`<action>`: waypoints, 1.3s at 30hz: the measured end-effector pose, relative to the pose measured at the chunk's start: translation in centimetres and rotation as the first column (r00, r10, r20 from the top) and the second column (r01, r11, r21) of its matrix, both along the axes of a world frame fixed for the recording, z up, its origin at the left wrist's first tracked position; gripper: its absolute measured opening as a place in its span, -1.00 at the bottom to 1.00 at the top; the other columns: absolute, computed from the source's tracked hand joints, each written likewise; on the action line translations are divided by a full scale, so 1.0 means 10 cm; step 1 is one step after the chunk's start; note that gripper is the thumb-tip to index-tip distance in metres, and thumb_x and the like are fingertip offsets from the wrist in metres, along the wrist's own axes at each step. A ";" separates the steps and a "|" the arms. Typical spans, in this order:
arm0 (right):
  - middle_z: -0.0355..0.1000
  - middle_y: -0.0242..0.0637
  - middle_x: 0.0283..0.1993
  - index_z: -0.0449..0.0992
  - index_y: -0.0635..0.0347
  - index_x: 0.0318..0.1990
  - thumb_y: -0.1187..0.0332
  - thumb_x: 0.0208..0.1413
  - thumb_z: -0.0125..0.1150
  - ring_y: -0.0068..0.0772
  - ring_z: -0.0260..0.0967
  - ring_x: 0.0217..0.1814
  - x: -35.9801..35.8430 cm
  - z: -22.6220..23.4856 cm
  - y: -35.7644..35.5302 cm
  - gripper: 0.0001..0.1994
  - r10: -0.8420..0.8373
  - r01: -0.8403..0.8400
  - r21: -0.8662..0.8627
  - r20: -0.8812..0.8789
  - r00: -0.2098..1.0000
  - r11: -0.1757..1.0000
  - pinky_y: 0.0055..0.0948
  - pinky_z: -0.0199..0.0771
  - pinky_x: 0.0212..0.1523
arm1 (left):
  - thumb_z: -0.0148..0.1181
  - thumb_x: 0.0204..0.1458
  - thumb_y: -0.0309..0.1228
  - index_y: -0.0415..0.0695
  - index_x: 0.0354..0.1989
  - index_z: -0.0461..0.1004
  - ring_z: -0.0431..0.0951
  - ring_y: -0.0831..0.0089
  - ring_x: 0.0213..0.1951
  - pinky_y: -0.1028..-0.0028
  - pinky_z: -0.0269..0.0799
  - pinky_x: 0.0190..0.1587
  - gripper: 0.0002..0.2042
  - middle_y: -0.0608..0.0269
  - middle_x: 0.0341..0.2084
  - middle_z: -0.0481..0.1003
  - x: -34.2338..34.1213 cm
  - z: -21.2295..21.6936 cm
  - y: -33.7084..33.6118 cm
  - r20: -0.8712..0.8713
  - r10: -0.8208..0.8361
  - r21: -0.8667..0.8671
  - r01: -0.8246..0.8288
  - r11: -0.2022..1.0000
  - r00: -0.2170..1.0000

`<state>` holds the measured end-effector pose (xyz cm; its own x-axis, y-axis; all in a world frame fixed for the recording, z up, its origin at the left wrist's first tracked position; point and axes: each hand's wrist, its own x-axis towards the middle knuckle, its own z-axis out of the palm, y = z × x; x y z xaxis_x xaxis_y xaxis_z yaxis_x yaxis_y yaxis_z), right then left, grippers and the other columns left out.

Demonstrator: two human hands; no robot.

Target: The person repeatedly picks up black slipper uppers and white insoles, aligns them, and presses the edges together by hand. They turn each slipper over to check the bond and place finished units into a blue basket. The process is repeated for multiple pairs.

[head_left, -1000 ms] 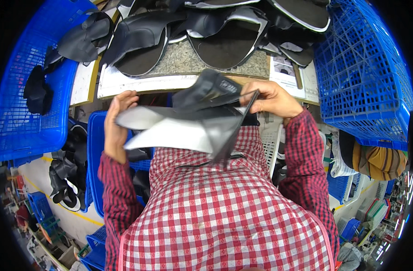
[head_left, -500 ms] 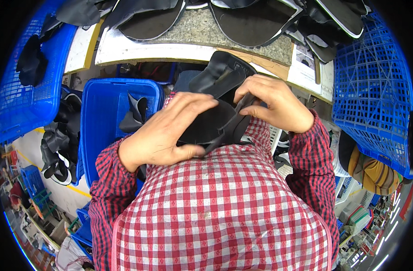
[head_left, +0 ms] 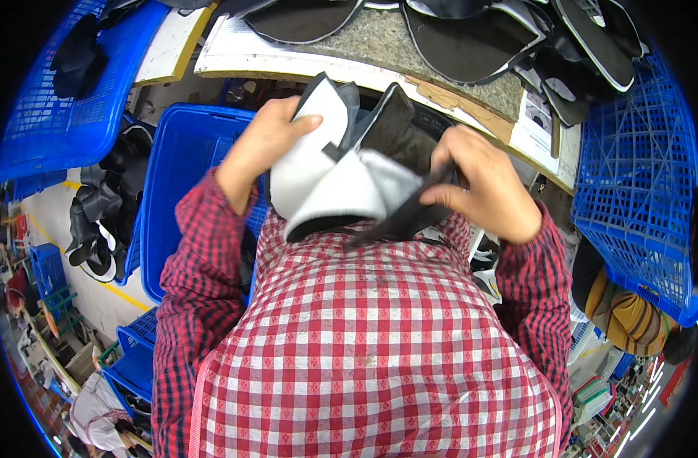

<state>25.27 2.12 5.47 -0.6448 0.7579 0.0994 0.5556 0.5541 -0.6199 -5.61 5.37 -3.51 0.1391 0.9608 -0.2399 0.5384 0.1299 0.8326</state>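
In front of my apron, both hands hold a black shoe upper (head_left: 330, 183) with its white lining turned toward me. My left hand (head_left: 266, 141) is closed on its left edge, thumb lying on the white lining and fingers hidden behind. My right hand (head_left: 480, 183) pinches a black edge on the right, which is blurred by motion. Just behind the white part, a dark, open-shaped piece (head_left: 402, 133) stands up near the bench edge. Whether it belongs to the same upper, I cannot tell.
A blue bin (head_left: 159, 191) stands left of my lap. The workbench (head_left: 364, 46) ahead carries several black, white-edged uppers (head_left: 471, 42). Blue crates rise at the far left (head_left: 97, 137) and right (head_left: 631, 175). More black pieces (head_left: 105, 206) lie at the left.
The upper has been opened and turned, so its white lining now shows instead of black. My left hand has moved up and left and grips the edge; my right hand has moved slightly down and right.
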 end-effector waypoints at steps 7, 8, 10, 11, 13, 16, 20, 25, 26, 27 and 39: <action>0.39 -0.24 -0.25 0.43 0.19 -0.17 0.38 -0.18 0.65 -0.26 0.39 -0.28 0.32 -0.26 0.08 -0.52 -0.167 0.169 -0.227 0.026 0.986 0.959 -0.35 0.43 -0.26 | 0.40 -0.04 -0.43 -0.15 0.13 0.48 0.50 0.27 0.01 0.27 0.28 0.04 -0.51 0.23 -0.09 0.54 0.74 0.06 -0.42 -0.249 -0.202 0.840 0.315 0.442 0.947; 0.38 -0.32 -0.26 0.43 0.18 -0.20 0.41 -0.19 0.66 -0.40 0.34 -0.32 0.33 -0.23 0.08 -0.54 -0.169 0.171 -0.245 0.026 0.985 0.954 -0.42 0.39 -0.31 | 0.43 -0.06 -0.41 -0.07 0.01 0.54 0.50 0.24 -0.04 0.26 0.29 0.00 -0.60 0.28 -0.11 0.58 0.81 0.14 -0.50 -0.220 -0.302 0.749 0.359 0.556 0.928; 0.35 -0.36 -0.29 0.43 0.17 -0.24 0.49 -0.23 0.66 -0.48 0.32 -0.32 0.26 -0.15 0.02 -0.55 -0.221 0.220 -0.289 0.029 0.975 0.932 -0.44 0.37 -0.32 | 0.44 -0.07 -0.38 -0.05 -0.09 0.52 0.49 0.27 -0.12 0.26 0.27 -0.07 -0.66 0.33 -0.23 0.55 0.82 0.29 -0.43 -0.433 -0.333 0.554 0.539 0.635 0.838; 0.33 -0.29 -0.30 0.43 0.19 -0.27 0.53 -0.29 0.63 -0.32 0.36 -0.26 0.20 -0.10 -0.04 -0.55 -0.102 0.102 -0.003 0.056 0.993 0.995 -0.35 0.39 -0.26 | 0.44 -0.08 -0.37 -0.04 -0.14 0.52 0.48 0.29 -0.16 0.26 0.27 -0.10 -0.68 0.35 -0.29 0.54 0.78 0.37 -0.41 -0.562 -0.396 0.356 0.644 0.678 0.727; 0.35 -0.21 -0.24 0.43 0.16 -0.20 0.53 -0.33 0.54 -0.08 0.42 -0.13 0.05 0.02 -0.24 -0.53 0.109 -0.114 0.135 0.041 0.993 0.984 -0.33 0.47 -0.24 | 0.38 -0.15 -0.37 0.00 -0.28 0.48 0.46 0.38 -0.25 0.33 0.24 -0.16 -0.76 0.46 -0.43 0.47 0.61 0.55 -0.44 -0.576 -0.218 0.472 0.538 0.698 0.788; 0.41 -0.24 -0.34 0.46 0.17 -0.43 0.47 -0.34 0.32 -0.15 0.43 -0.24 -0.02 0.21 -0.38 -0.78 0.040 0.011 0.394 -0.121 0.992 0.919 -0.27 0.48 -0.31 | 0.43 -0.23 -0.42 -0.01 -0.19 0.67 0.45 0.34 -0.19 0.34 0.22 -0.09 -0.68 0.40 -0.22 0.66 0.28 0.80 -0.77 -0.532 0.041 0.774 0.467 0.427 0.845; 0.50 -0.26 -0.33 0.52 0.19 -0.41 0.30 -0.33 0.27 -0.20 0.43 -0.26 -0.06 0.13 -0.37 -0.75 0.119 0.041 0.548 -0.252 0.960 0.835 -0.31 0.51 -0.28 | 0.34 -0.16 -0.29 0.02 -0.18 0.72 0.43 0.50 -0.18 0.41 0.17 -0.05 -0.70 0.44 -0.20 0.71 -0.03 0.83 -1.01 -0.590 0.121 0.802 0.561 0.206 0.798; 0.32 -0.43 -0.42 0.69 0.13 -0.18 0.35 -0.31 0.35 -0.35 0.36 -0.28 -0.22 -0.23 -0.42 -0.61 0.045 0.123 0.520 -0.299 0.953 0.845 -0.41 0.44 -0.23 | 0.26 -0.16 -0.32 -0.10 -0.18 0.71 0.48 0.53 -0.28 0.46 0.16 -0.12 -0.67 0.38 -0.27 0.71 -0.07 0.71 -0.94 -0.563 -0.061 0.805 0.563 0.187 0.824; 0.31 -0.44 -0.43 0.71 0.11 -0.18 0.34 -0.33 0.36 -0.36 0.36 -0.28 -0.24 -0.27 -0.44 -0.60 0.030 0.127 0.514 -0.286 0.958 0.848 -0.42 0.44 -0.23 | 0.26 -0.19 -0.33 -0.12 -0.22 0.70 0.50 0.55 -0.30 0.47 0.16 -0.16 -0.68 0.38 -0.32 0.69 -0.04 0.68 -0.93 -0.556 -0.089 0.803 0.562 0.198 0.826; 0.29 -0.45 -0.43 0.72 0.09 -0.18 0.34 -0.34 0.37 -0.37 0.35 -0.28 -0.23 -0.29 -0.46 -0.59 0.020 0.133 0.518 -0.278 0.960 0.845 -0.43 0.43 -0.23 | 0.26 -0.22 -0.34 -0.15 -0.26 0.68 0.53 0.56 -0.32 0.48 0.16 -0.21 -0.70 0.38 -0.38 0.66 -0.02 0.66 -0.94 -0.530 -0.112 0.816 0.542 0.203 0.840; 0.35 -0.33 -0.44 0.65 0.21 -0.41 0.57 -0.36 0.52 -0.28 0.36 -0.32 -0.02 -0.68 -0.45 -0.75 -0.323 0.395 0.224 -0.298 0.898 0.891 -0.40 0.30 -0.29 | 0.38 -0.06 -0.33 -0.11 -0.17 0.61 0.49 0.34 -0.13 0.30 0.25 -0.01 -0.73 0.31 -0.30 0.58 0.30 0.48 -0.74 -0.379 -0.455 0.591 0.589 0.550 0.806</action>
